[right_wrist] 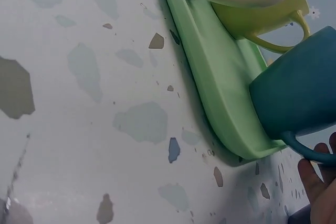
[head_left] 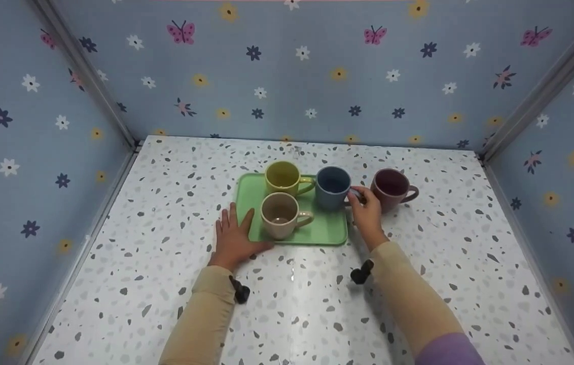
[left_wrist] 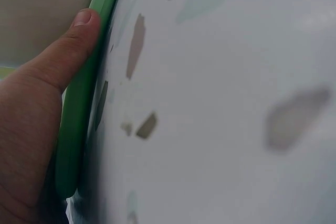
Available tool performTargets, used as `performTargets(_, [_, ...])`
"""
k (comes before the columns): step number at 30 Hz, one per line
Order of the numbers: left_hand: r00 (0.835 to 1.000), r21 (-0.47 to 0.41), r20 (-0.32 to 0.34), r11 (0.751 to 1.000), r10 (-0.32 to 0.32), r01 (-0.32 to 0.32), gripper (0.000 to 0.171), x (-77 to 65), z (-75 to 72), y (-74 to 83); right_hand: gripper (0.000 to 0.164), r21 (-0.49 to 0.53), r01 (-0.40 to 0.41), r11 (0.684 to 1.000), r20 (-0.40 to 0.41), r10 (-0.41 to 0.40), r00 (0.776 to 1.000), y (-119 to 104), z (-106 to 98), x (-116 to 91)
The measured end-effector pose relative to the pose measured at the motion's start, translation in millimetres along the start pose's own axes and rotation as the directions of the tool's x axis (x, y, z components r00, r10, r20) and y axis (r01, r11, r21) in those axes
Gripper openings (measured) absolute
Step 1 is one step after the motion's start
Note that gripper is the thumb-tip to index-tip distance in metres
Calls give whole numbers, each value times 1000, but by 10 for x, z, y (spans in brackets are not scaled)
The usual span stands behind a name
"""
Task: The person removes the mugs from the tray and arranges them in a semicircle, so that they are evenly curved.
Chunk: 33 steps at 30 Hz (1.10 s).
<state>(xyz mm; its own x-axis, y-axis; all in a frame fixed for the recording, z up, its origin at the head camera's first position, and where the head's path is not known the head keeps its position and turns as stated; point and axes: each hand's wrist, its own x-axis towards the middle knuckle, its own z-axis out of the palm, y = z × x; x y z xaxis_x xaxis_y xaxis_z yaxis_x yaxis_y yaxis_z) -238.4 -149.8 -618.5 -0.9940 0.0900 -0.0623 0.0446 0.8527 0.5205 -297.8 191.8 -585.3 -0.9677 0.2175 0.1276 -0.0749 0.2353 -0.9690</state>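
On a green tray (head_left: 327,234) stand a yellow mug (head_left: 282,178) at the back and a beige mug (head_left: 279,219) in front of it. A blue mug (head_left: 332,191) is upright at the tray's right end; whether its base touches the tray I cannot tell. My right hand (head_left: 368,215) pinches its handle (right_wrist: 310,153) between fingers and thumb. My left hand (head_left: 234,242) has its fingers spread at the tray's left front corner, and the thumb (left_wrist: 73,43) lies against the rim.
A maroon mug (head_left: 392,187) stands on the speckled table (head_left: 292,304), right of the tray and close beside my right hand, its handle facing right. Blue flowered panels (head_left: 307,66) enclose the table at the back and both sides.
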Motion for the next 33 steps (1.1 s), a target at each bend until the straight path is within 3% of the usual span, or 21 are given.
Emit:
performTargets(5, [1000,10,1,1000,-3,3,117,-3,-5,1,24,81,-74,994,10,74,997,-15,30,-4])
performTargets(10, [1000,5,1,1000,2,-2,117,-10,-22,25,22,128,-81,988,-17,84,996,-24,50,-9])
performTargets(19, [1000,34,4,999,6,-6,117,8,-12,30,20,129,-71,989,-78,81,994,-17,44,-68])
performTargets(33, [1000,17,-5,1000,-1,1,118,-3,9,6,25,148,-99,984,-44,107,993,-141,-68,-144])
